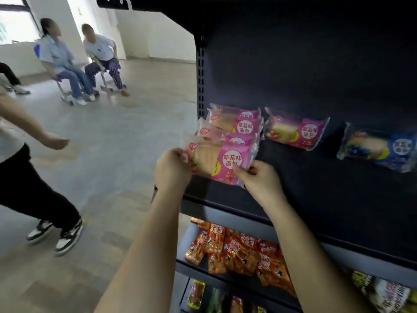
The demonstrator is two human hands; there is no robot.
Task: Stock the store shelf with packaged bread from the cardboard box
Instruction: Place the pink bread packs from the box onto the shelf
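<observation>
Head view: near the middle of the frame both hands hold one pink bread pack at the front left corner of the dark shelf. The left hand has its fingers pinched on the pack's left seam. The right hand pinches the lower right corner. The pack sits low over the shelf's front edge; whether it touches the shelf cannot be told.

Just behind it, more pink packs lie overlapped in a loose pile, and the held pack is against the nearest one. A single pink pack lies apart to the right, and a blue pack further right. The cardboard box is not in view.

The main risk is the edge. If the pack is let go where it is, part of it would likely overhang, and it could slide off onto the red snack packs on the shelf below, or to the floor. Pushing it back hard could shove the slippery pile askew or off the open left end. Grips only on thin film seams may slip or tear, and a tighter hold would squash the soft bread. A passer-by at the left of the frame is close enough that a step back could cause a collision.
</observation>
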